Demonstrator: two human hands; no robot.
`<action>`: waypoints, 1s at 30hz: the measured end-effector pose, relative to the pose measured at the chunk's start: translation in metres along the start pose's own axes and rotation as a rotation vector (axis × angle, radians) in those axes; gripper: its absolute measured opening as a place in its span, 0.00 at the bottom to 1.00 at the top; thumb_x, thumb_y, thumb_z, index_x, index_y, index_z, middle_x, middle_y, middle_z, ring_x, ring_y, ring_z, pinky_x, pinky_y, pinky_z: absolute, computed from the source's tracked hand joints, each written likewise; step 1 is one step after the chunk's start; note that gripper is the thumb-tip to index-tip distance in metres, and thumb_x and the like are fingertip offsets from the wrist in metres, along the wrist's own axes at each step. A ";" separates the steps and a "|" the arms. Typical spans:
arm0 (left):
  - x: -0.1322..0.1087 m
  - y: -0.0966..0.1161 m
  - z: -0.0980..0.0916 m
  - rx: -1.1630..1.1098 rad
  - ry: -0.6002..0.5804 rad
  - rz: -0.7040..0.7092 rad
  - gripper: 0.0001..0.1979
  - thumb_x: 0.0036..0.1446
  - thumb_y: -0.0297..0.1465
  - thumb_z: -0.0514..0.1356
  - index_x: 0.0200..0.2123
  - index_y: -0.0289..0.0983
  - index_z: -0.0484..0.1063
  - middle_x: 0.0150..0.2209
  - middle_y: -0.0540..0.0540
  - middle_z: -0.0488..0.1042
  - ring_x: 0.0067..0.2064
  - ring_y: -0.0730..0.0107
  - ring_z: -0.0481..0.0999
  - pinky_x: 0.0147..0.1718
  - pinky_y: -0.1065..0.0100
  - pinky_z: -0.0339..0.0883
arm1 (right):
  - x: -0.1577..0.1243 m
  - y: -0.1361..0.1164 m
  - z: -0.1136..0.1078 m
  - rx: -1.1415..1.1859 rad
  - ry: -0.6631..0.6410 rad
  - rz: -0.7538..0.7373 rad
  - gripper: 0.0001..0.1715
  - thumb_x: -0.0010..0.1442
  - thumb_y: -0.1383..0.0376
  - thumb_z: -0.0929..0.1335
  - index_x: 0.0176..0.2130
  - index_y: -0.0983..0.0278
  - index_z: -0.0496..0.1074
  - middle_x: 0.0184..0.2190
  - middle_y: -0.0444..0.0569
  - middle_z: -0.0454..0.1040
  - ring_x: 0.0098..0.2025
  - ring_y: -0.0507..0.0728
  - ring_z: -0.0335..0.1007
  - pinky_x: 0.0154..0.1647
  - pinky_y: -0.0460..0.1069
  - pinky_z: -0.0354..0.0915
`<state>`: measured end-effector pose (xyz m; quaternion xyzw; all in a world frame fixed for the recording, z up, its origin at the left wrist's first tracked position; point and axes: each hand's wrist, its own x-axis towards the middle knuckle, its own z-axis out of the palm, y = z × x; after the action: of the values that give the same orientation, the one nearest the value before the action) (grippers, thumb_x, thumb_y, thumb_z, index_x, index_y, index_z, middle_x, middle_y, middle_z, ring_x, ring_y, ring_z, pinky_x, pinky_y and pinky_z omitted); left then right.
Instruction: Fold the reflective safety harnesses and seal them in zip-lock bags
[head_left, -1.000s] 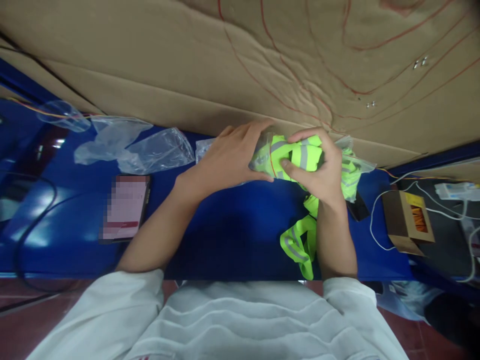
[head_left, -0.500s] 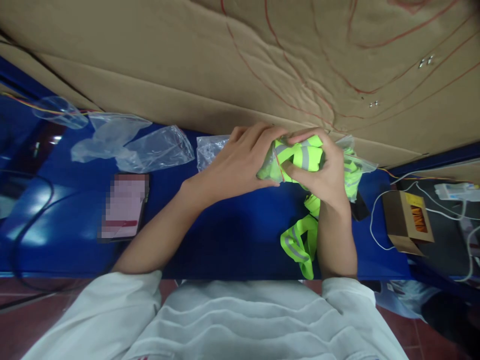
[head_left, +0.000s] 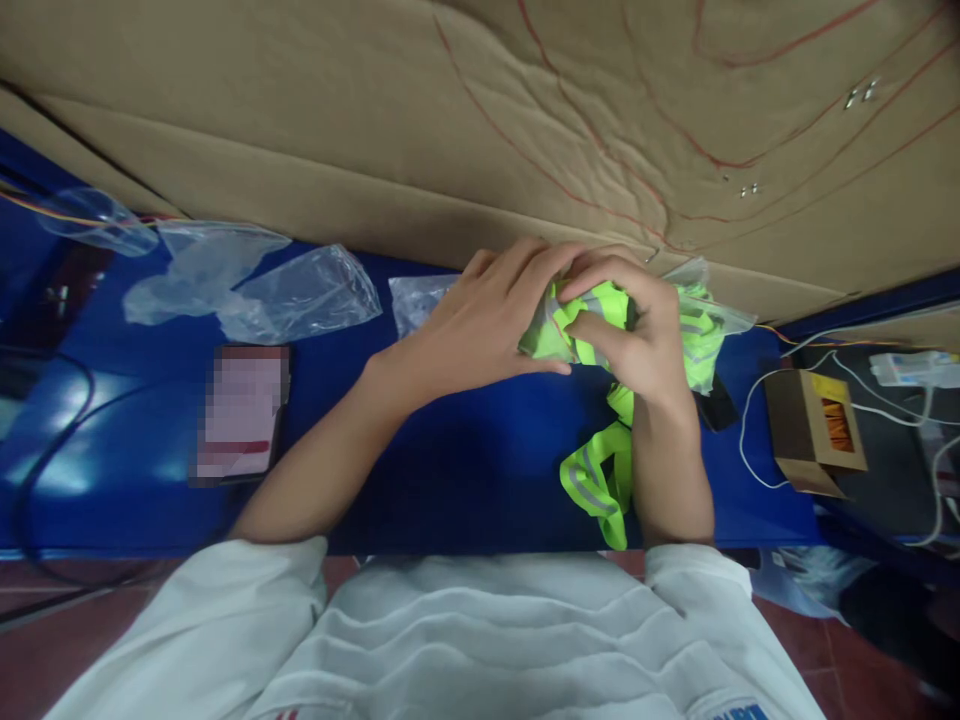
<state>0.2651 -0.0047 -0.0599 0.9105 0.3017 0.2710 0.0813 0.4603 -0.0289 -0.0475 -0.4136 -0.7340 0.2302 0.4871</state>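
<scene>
Between my hands is a folded bundle of yellow-green reflective straps [head_left: 609, 302], partly inside a clear zip bag [head_left: 546, 338]. My left hand [head_left: 495, 315] is curled around the bag from the left, its thumb below and fingers over the top. My right hand [head_left: 645, 325] grips the straps from the right, thumb across the front and fingers behind. The bag's mouth faces right, and much of the bag is hidden by my left hand. A loose loop of the same reflective strap [head_left: 596, 480] lies on the blue table beside my right forearm.
Another bag of reflective straps [head_left: 701, 340] lies right of my hands, near a dark object [head_left: 718, 405]. Empty clear bags [head_left: 300, 295] and a phone [head_left: 238, 412] lie to the left. An open cardboard box [head_left: 814, 430] and white cables stand at right. Brown cardboard [head_left: 337, 130] walls the back.
My right hand has shifted slightly left, and the straps sit a little deeper in the bag. Its fingers now reach closer to my left hand. The view has shifted slightly.
</scene>
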 end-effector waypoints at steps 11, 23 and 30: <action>-0.006 -0.013 -0.006 -0.355 -0.120 0.032 0.58 0.59 0.48 0.70 0.77 0.37 0.36 0.74 0.30 0.54 0.74 0.46 0.58 0.69 0.51 0.63 | -0.001 -0.003 0.001 -0.044 -0.143 -0.095 0.11 0.56 0.70 0.74 0.39 0.55 0.80 0.47 0.48 0.74 0.53 0.62 0.74 0.59 0.60 0.74; -0.009 0.004 0.010 0.123 -0.152 -0.157 0.39 0.70 0.24 0.48 0.78 0.41 0.35 0.61 0.31 0.66 0.63 0.45 0.74 0.59 0.49 0.71 | -0.006 0.059 0.039 -0.048 -0.172 0.024 0.12 0.66 0.62 0.68 0.48 0.58 0.79 0.54 0.51 0.78 0.61 0.63 0.72 0.67 0.62 0.66; -0.006 -0.015 0.030 0.102 -0.133 -0.194 0.60 0.57 0.39 0.72 0.78 0.36 0.34 0.72 0.25 0.55 0.74 0.35 0.57 0.69 0.40 0.56 | 0.000 0.094 0.040 0.110 0.048 0.303 0.14 0.68 0.54 0.67 0.45 0.58 0.78 0.44 0.43 0.81 0.52 0.58 0.76 0.62 0.56 0.68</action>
<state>0.2700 0.0037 -0.0925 0.8959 0.3957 0.1853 0.0806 0.4602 0.0256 -0.1336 -0.4977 -0.6376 0.3310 0.4860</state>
